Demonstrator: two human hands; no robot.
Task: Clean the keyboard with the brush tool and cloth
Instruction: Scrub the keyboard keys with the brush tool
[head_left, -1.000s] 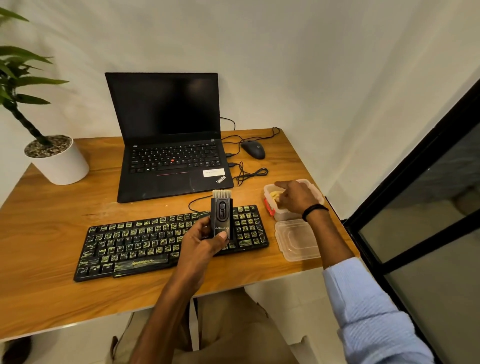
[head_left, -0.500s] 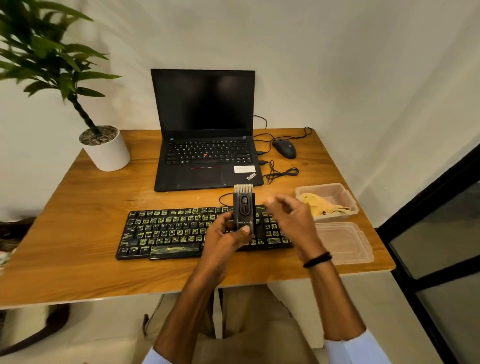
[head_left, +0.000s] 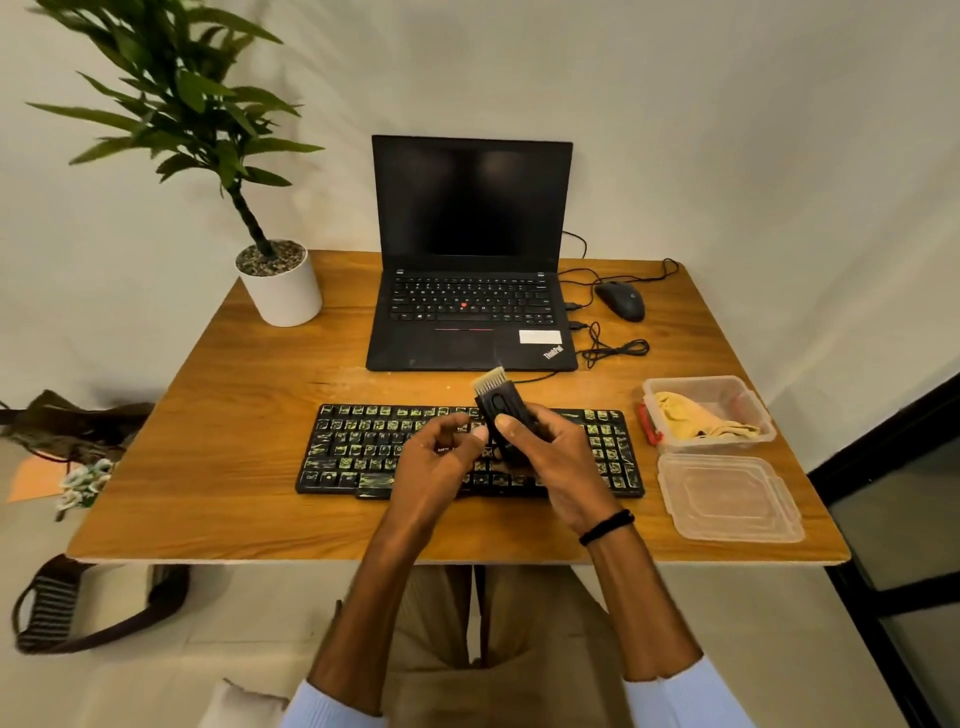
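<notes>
Wooden desk (head_left: 234, 467) beneath: my right hand (head_left: 561, 457) grips the brush tool (head_left: 501, 405); left hand (head_left: 436, 457) curls beside it, hold unclear. A loose grip could drop it onto the keyboard (head_left: 363, 447) just below.

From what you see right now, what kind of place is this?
Probably a home or small office desk: an open laptop with a wired mouse, a separate keyboard and a potted plant on a wooden table.

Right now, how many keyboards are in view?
2. The black external keyboard lies on the table in front of the laptop. The second is the laptop's built-in keyboard, farther back. No other shows.
</notes>
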